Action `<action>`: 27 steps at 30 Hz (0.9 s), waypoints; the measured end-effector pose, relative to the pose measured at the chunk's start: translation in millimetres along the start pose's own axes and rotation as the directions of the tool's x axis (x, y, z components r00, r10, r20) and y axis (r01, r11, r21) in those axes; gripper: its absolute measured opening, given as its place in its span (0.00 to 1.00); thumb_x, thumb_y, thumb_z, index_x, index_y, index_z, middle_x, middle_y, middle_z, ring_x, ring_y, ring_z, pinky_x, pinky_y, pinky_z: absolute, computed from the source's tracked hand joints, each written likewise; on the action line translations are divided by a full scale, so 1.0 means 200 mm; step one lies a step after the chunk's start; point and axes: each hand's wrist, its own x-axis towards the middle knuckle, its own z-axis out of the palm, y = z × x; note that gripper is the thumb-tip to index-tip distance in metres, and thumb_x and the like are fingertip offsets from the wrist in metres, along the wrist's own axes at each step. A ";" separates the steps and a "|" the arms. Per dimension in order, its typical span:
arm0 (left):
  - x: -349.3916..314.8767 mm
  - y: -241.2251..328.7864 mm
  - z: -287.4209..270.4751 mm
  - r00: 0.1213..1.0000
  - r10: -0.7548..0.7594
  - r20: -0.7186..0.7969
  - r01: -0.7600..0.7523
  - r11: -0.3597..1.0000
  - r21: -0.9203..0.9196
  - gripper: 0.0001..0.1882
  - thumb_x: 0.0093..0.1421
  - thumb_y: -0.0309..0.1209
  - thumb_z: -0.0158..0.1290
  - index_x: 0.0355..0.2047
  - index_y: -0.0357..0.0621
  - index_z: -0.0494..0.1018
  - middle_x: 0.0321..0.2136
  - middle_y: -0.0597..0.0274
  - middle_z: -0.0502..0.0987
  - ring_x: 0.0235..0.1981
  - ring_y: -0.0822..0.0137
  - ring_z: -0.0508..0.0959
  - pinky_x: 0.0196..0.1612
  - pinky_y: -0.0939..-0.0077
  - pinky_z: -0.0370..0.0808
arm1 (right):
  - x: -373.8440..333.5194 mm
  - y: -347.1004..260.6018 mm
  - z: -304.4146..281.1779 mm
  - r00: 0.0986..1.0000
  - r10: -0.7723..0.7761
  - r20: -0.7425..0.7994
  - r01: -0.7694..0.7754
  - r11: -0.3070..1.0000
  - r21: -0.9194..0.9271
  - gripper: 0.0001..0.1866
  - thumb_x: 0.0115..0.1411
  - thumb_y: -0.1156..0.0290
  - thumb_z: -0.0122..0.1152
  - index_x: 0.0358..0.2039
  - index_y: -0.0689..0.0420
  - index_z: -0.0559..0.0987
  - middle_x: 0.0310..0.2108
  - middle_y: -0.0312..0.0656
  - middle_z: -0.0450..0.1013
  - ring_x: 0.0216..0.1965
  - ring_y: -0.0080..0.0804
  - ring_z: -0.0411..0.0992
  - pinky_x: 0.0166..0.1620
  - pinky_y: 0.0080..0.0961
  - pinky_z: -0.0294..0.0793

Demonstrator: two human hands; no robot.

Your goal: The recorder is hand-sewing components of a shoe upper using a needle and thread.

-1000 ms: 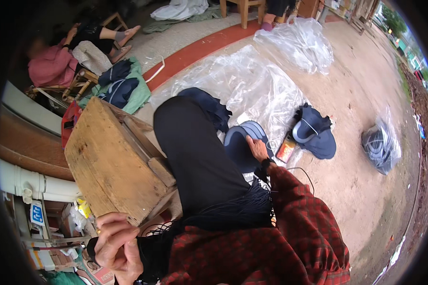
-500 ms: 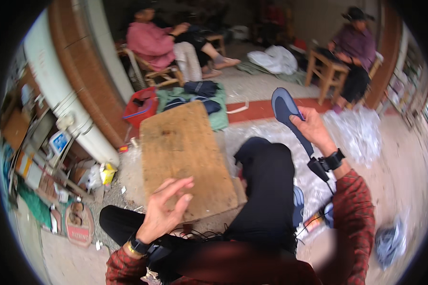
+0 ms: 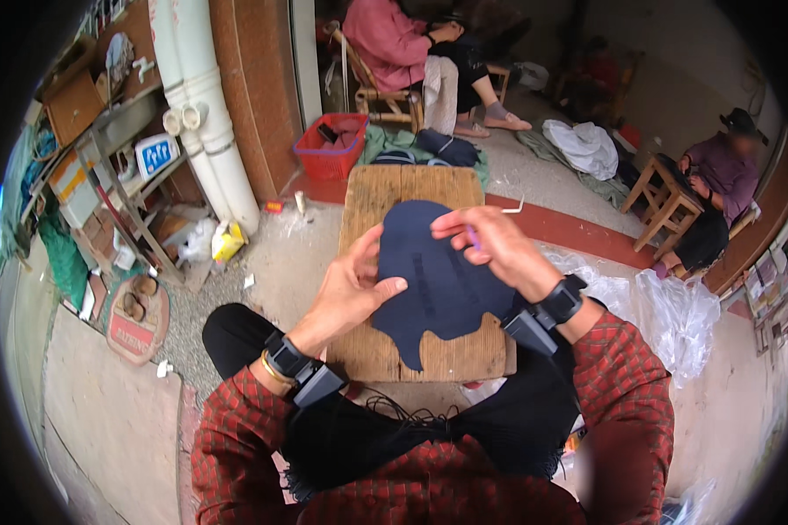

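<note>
A broad navy cloth piece [image 3: 425,280] with curved edges and a narrow tail at its lower end is held above a worn wooden board [image 3: 490,354]. Two darker rectangular strips show on its face. My left hand [image 3: 346,289] grips its left edge, thumb on top and fingers partly hidden behind it. At the upper right of the cloth, my right hand [image 3: 503,249] is closed in a pinch, its fingertips against or just over the cloth. A small purple thing [image 3: 473,236] shows between those fingers; its kind is hidden.
Beyond the board stand a red basket [image 3: 330,157] and folded dark cloth on a green sheet. Clear plastic sheeting [image 3: 670,315] lies at right. Two people sit farther back, one by a wooden stool [image 3: 665,201]. White pipes [image 3: 219,166] and a cluttered shelf are at left.
My right hand has come in from the right to the board with the navy piece, now seen broad instead of narrow. My left hand, open before, has closed on its edge.
</note>
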 end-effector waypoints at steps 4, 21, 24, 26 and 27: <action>0.03 -0.06 -0.03 0.998 -0.037 -0.055 0.059 0.879 0.473 0.33 0.58 0.13 0.58 0.65 0.41 0.68 0.61 0.51 0.71 0.41 0.70 0.82 0.42 0.75 0.81 | -0.15 0.05 -0.10 0.992 -0.077 -0.101 0.030 0.917 -0.398 0.20 0.73 0.56 0.50 0.46 0.56 0.84 0.38 0.31 0.77 0.33 0.14 0.67 0.32 0.14 0.67; -0.08 -0.11 0.03 0.885 0.284 0.368 -0.431 0.204 0.879 0.31 0.71 0.42 0.49 0.71 0.45 0.61 0.73 0.56 0.59 0.71 0.49 0.60 0.70 0.48 0.54 | -0.85 0.13 0.04 0.987 -0.153 0.044 0.148 0.777 -0.612 0.08 0.61 0.76 0.42 0.30 0.64 0.70 0.24 0.44 0.69 0.27 0.32 0.69 0.33 0.30 0.70; -0.11 -0.04 0.12 0.921 0.299 0.251 -0.288 0.089 0.953 0.39 0.64 0.55 0.56 0.62 0.34 0.70 0.62 0.49 0.71 0.52 0.46 0.73 0.57 0.54 0.71 | -0.86 0.16 0.07 0.996 -0.087 -0.017 0.064 0.835 -0.547 0.10 0.62 0.74 0.43 0.34 0.64 0.74 0.23 0.38 0.68 0.27 0.26 0.67 0.34 0.26 0.68; -0.14 -0.01 0.16 0.941 0.250 0.229 -0.249 0.051 0.967 0.39 0.62 0.57 0.57 0.59 0.33 0.72 0.57 0.49 0.72 0.51 0.47 0.73 0.52 0.57 0.74 | -0.85 0.17 0.08 0.995 0.017 -0.099 -0.068 0.840 -0.538 0.12 0.66 0.75 0.47 0.40 0.64 0.79 0.21 0.38 0.69 0.24 0.23 0.66 0.31 0.25 0.68; -0.15 0.00 0.17 0.943 0.251 0.218 -0.235 0.037 0.971 0.40 0.61 0.58 0.57 0.57 0.31 0.73 0.52 0.48 0.74 0.50 0.47 0.74 0.48 0.60 0.77 | -0.86 0.18 0.09 0.999 -0.017 -0.042 -0.007 0.854 -0.520 0.12 0.66 0.75 0.47 0.40 0.64 0.79 0.21 0.38 0.69 0.24 0.23 0.66 0.31 0.25 0.68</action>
